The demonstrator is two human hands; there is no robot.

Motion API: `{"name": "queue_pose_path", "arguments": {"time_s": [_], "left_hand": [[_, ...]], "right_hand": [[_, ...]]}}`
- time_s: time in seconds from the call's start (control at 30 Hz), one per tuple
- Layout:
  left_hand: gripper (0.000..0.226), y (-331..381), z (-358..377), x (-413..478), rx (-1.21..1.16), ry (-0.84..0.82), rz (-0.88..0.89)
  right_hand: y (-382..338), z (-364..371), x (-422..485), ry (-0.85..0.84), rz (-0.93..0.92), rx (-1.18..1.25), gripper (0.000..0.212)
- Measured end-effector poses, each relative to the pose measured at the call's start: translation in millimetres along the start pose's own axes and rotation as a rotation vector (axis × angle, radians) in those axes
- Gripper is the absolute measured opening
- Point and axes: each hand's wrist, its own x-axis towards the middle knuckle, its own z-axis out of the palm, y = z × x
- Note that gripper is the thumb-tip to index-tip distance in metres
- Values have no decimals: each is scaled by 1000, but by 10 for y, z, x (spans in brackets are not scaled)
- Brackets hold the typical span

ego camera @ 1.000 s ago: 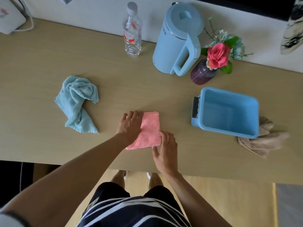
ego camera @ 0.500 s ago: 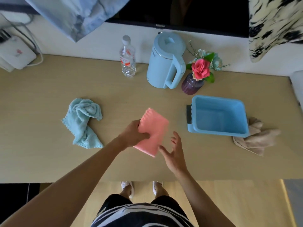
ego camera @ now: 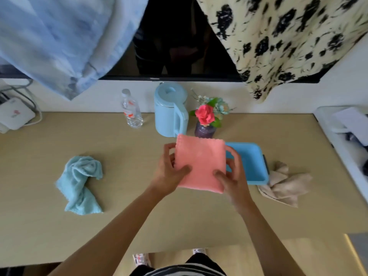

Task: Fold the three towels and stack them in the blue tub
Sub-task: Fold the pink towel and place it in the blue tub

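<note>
A folded pink towel (ego camera: pixel 201 162) is held flat in the air between my two hands, partly over the left end of the blue tub (ego camera: pixel 253 162). My left hand (ego camera: pixel 169 172) grips its left edge and my right hand (ego camera: pixel 232 172) grips its right edge, thumbs on top. The tub's visible inside holds nothing. A crumpled light-blue towel (ego camera: pixel 80 184) lies on the table to the left. A crumpled beige towel (ego camera: pixel 284 184) lies against the tub's right side.
At the back of the wooden table (ego camera: pixel 119 226) stand a water bottle (ego camera: pixel 131 110), a light-blue kettle (ego camera: pixel 171 112) and a vase with a red flower (ego camera: pixel 206 122). A white device (ego camera: pixel 14 116) sits far left, a white bin (ego camera: pixel 342 136) far right.
The pink towel has been lifted off the table and carried right toward the tub. My right hand, open half a second ago, now grips it. The view has tilted up.
</note>
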Motion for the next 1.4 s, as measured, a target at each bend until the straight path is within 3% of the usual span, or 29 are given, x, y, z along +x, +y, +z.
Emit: {"name": "queue_pose_path", "arguments": {"time_s": [0.1,0.23,0.3,0.47,0.6,0.87,1.03,1.1,1.17,1.27,1.4], "left_hand": [[86,36,420,85,194,-23,115],[56,-39,976,291,489,-119,253],[50,-113,1237,399,560,-157,206],[74,-398,1670,714,690,-260,32],[80,-603,1837,893,781,-305,-52],[88,-810,2010,1141,1041,-415,-114],[88,-896,2118,1210,1063,-421,-188],[86,-929,2152,1228,1072,-421,-208],[85,-931,2170,1232,1116,-431,-219],[81,-899,2176,1224,1408,-409,-152],[71,-949,2157,1273,1754,-465,88]], "right_hand": [[-69,-523,156,-69,-40,-208,56],[2,-1180,444,-165,-30,-499,52],[26,-1386,564,-183,24,-603,51],[162,-1540,917,-284,142,-974,61],[289,-1466,1078,-399,190,-1204,60],[672,-1329,1229,-337,138,-1290,37],[830,-1233,1336,-457,183,-1499,40],[875,-1179,1381,-435,118,-1618,41],[889,-1136,1407,-407,-84,-1768,39],[913,-1147,1422,-444,-344,-1953,36],[974,-1186,1474,-587,-228,-2097,28]]}}
